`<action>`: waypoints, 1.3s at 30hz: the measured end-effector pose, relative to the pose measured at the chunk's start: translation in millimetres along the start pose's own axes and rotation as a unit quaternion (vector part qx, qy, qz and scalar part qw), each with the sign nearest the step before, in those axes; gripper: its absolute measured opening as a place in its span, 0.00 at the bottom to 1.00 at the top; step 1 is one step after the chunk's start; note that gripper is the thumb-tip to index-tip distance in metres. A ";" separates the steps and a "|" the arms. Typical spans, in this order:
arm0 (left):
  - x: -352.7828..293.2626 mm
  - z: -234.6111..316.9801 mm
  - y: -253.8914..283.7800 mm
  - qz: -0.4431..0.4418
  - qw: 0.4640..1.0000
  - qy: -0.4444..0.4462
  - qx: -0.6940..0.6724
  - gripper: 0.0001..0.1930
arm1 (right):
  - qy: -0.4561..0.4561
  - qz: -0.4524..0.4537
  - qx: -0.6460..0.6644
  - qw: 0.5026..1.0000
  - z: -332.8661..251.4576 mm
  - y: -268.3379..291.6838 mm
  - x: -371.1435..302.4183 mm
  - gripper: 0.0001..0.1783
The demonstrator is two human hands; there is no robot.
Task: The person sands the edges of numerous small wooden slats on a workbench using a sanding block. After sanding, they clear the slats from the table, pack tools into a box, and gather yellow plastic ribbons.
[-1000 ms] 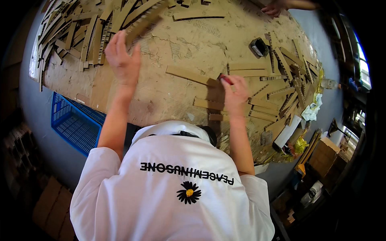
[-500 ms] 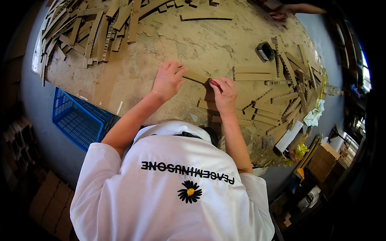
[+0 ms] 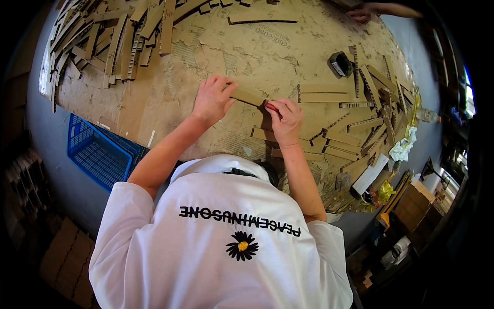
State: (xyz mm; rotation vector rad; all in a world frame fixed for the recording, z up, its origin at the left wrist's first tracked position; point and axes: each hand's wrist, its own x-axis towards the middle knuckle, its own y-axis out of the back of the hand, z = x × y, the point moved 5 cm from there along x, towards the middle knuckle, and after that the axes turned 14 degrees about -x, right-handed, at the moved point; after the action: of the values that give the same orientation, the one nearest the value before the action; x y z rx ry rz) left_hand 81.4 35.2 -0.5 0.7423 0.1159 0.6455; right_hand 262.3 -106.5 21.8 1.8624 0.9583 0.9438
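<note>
My left hand [image 3: 213,99] is closed on the left end of a narrow brown cardboard strip [image 3: 248,96] above the table. At the strip's other end, my right hand [image 3: 286,121] grips a small red-handled tool [image 3: 270,106] between thumb and fingers. The tool's tip meets the strip or lies right by it; its working end is too small to make out. Just below my right hand, more cardboard strips [image 3: 264,134] lie on the table.
The worn table [image 3: 206,139] carries a heap of strips [image 3: 123,44] at the far left and scattered strips [image 3: 378,103] at the right. A black cup-like container [image 3: 339,65] stands there. A blue crate [image 3: 100,154] sits low at the left; another person's hand [image 3: 363,14] shows far right.
Both hands have shifted very slightly left with the strip and the red-handled tool. Their hold looks the same.
</note>
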 end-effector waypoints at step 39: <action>11.3 7.4 117.9 0.375 0.916 -0.008 0.140 0.28 | -0.237 0.124 0.103 0.958 48.2 105.7 -47.4 0.09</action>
State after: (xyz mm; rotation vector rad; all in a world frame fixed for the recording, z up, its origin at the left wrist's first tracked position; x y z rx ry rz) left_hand 33.2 102.8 84.3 1.0784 -0.1045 1.3753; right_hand 310.7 -202.8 86.0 2.2857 0.5527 0.5027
